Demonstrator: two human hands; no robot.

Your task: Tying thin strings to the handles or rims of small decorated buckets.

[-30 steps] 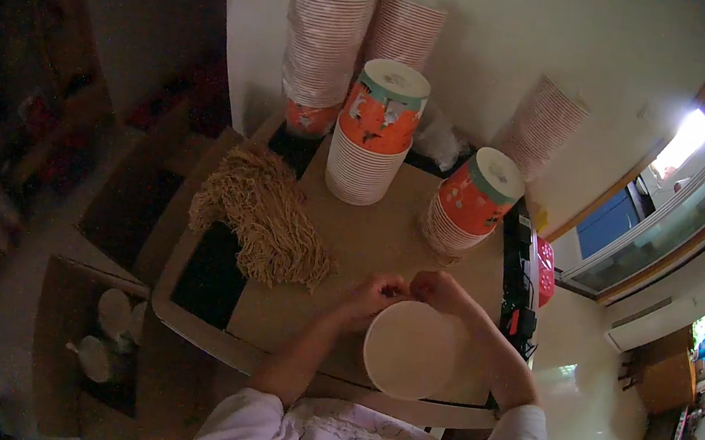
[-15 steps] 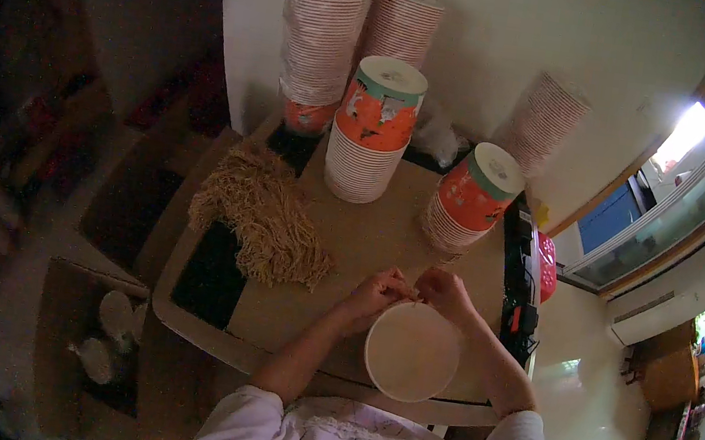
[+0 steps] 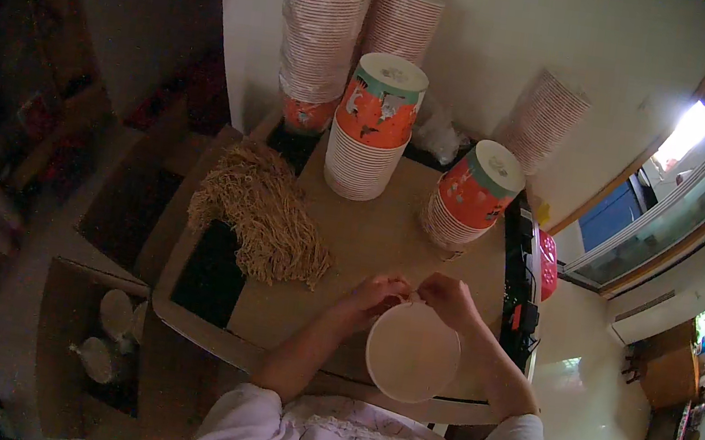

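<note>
A white paper bucket (image 3: 413, 353) is at the table's near edge, its round mouth turned up toward me. At its far rim my left hand (image 3: 380, 297) and my right hand (image 3: 446, 296) meet, both closed in a pinch. Something small and pale sits between the fingertips; it is too small to make out. Left of my hands lies a heap of tan cords (image 3: 268, 218). Beyond them stands an upside-down stack of orange, green and white paper buckets (image 3: 375, 129), and a second such stack (image 3: 476, 192) stands to the right.
Tall wrapped bucket stacks (image 3: 320, 47) rise by the wall, with another leaning stack (image 3: 548, 121) at the back right. Brown cardboard (image 3: 360, 230) covers the table. On the floor at left, an open carton (image 3: 65, 307) holds several pale buckets. A power strip (image 3: 522, 287) lines the right edge.
My left hand has turned slightly, its fingers shifting at the bucket's rim. My right hand has dipped a little. The bucket and stacks stay almost where they were.
</note>
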